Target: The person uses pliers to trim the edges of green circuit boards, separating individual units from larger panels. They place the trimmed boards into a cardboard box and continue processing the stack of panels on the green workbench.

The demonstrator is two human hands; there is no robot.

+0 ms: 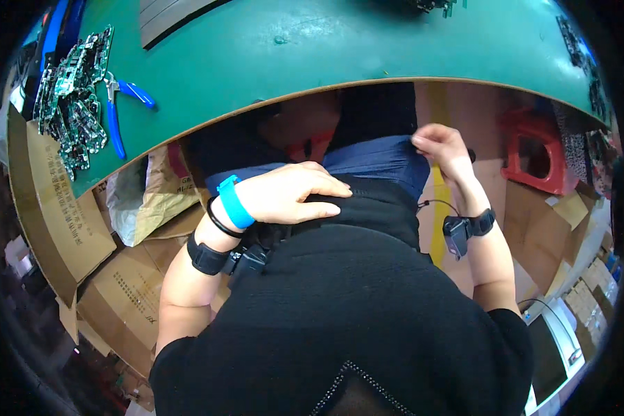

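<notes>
My left hand lies across my lap on the black shirt hem, fingers stretched out and holding nothing visible. A blue wristband and a black camera strap sit on that forearm. Beside my right thigh, in blue trousers, my right hand is raised with thumb and fingers pinched together. Whether anything small is between those fingertips cannot be made out. A small black camera is strapped to the right wrist. Both hands are below the table's front edge, away from the things on it.
The green table carries a heap of circuit boards and blue-handled cutters at left. A grey block and more boards lie farther off. Around me are an open cardboard box, a plastic bag and a red stool.
</notes>
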